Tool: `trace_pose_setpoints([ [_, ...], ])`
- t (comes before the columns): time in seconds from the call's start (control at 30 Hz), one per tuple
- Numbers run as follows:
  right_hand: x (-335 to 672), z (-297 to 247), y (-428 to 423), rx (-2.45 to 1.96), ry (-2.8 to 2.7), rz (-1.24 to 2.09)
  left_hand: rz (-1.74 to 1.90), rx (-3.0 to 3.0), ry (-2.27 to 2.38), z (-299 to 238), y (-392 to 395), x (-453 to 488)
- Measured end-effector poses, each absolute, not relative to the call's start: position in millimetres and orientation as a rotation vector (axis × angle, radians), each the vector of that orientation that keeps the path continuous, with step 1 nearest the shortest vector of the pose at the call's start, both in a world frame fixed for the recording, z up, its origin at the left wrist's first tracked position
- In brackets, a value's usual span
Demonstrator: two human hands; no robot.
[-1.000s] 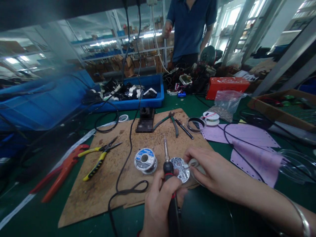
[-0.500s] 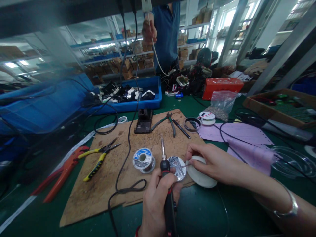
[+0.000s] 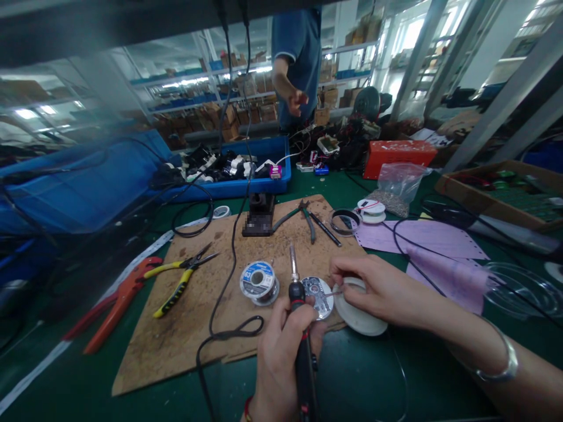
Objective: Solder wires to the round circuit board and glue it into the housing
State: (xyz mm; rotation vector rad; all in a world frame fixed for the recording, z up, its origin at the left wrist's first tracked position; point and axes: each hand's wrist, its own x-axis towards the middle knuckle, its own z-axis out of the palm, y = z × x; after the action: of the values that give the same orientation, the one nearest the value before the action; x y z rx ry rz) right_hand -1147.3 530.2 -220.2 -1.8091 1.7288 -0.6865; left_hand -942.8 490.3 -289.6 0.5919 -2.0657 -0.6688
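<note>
My left hand (image 3: 285,346) is wrapped round the black handle of a soldering iron (image 3: 303,357), whose metal tip points away over the cardboard. Its fingertips also touch the edge of a round circuit board (image 3: 319,298). My right hand (image 3: 373,287) pinches a thin, wire-like piece (image 3: 333,293) that reaches the board's right side; its exact kind is too small to tell. Below those fingers lies a shallow round white cover (image 3: 360,319), partly hidden by the hand. Left of the iron, a solder spool (image 3: 257,281) stands on the cardboard mat (image 3: 185,346).
Yellow-black pliers (image 3: 180,290) and a red cutter (image 3: 118,305) lie to the left. Farther back are an iron stand (image 3: 259,217), green-handled pliers (image 3: 308,220) and a blue bin (image 3: 268,186). Pink paper (image 3: 417,240) lies right. Across the table stands a person (image 3: 299,64).
The person opposite has let go of the white cable and lowered that hand; a pink-purple piece now shows at the bin's edge. My hands stay almost in place; the view shifts slightly.
</note>
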Motion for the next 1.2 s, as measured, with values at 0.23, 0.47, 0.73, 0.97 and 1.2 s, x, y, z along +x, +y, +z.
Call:
trace_pose_setpoints([
  [0.23, -1144, -221, 533, -1.800, 1.791, -0.633, -0.668, 0.640, -2.028, -290, 494, -946],
  [0.47, -1137, -220, 529, -1.829, 1.922, -0.538, -0.546, 0.704, -2.048, -293, 494, -948],
  [0.73, -1112, -211, 522, -1.920, 2.080, -0.260, -0.533, 0.699, -2.037, -293, 493, -949],
  [0.97, -1124, -223, 525, -1.908, 1.970, -0.474, -0.549, 0.658, -2.051, -295, 491, -948],
  [1.2, -1120, -222, 527, -1.915, 1.956, -0.429, -0.595, 0.673, -2.044, -296, 493, -947],
])
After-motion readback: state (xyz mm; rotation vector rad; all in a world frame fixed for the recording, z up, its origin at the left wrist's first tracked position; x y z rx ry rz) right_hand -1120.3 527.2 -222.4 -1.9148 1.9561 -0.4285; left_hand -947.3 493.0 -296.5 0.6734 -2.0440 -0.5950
